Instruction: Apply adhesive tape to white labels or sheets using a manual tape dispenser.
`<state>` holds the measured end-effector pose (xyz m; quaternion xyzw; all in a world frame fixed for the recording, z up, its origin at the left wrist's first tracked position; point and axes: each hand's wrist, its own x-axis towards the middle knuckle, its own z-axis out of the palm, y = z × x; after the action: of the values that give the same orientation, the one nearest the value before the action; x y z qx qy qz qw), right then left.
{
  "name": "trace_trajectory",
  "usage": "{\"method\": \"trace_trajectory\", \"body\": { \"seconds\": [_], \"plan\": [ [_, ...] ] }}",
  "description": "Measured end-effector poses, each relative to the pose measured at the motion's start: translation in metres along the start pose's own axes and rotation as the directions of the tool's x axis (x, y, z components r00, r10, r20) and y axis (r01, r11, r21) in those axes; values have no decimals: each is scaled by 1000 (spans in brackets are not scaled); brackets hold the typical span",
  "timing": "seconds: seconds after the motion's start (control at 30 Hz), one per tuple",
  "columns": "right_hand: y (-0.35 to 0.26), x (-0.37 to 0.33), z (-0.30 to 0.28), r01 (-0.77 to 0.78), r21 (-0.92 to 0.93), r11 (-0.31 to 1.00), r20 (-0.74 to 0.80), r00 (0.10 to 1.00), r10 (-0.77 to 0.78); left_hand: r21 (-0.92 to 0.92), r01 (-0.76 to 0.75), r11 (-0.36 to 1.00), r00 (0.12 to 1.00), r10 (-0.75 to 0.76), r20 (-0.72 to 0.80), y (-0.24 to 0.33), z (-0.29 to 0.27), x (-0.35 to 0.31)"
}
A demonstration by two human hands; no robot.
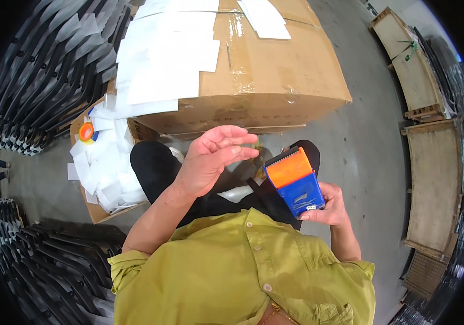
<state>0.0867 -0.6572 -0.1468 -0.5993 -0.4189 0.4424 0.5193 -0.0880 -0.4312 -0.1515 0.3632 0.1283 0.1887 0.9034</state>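
Note:
My right hand (329, 206) is wrapped round the blue lower part of a tape dispenser (297, 179). The dispenser has an orange upper part and a black toothed edge along its top, tilted toward the upper left. To its left, my left hand (213, 157) hangs over my lap with the fingers stretched out to the right and apart. I see nothing held in it, though clear film could escape notice. In front of my knees stands a large taped cardboard box (275, 65), with white foam sheets (167, 54) spread across its left side.
An open carton (102, 214) at my left holds several white sheets, with an orange tape roll (86, 132) on top. Stacks of black curved frames (42, 81) line the left. Wooden crates (432, 184) stand along the right, across the grey floor (367, 162).

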Motion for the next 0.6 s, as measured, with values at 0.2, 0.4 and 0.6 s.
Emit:
{"method": "trace_trajectory", "body": {
  "seconds": [0.2, 0.4, 0.6],
  "plan": [
    [2, -4, 0, 4, 6, 1000, 11, 1000, -4, 0, 17, 1000, 999, -16, -29, -8, -5, -1],
    [4, 4, -2, 159, -125, 979, 63, 986, -152, 126, 4, 992, 990, 14, -144, 1, -5, -7],
    [1, 8, -1, 309, -219, 926, 132, 949, -285, 562, 24, 827, 998, -48, 27, 8, 11, 2]
  ]
}}
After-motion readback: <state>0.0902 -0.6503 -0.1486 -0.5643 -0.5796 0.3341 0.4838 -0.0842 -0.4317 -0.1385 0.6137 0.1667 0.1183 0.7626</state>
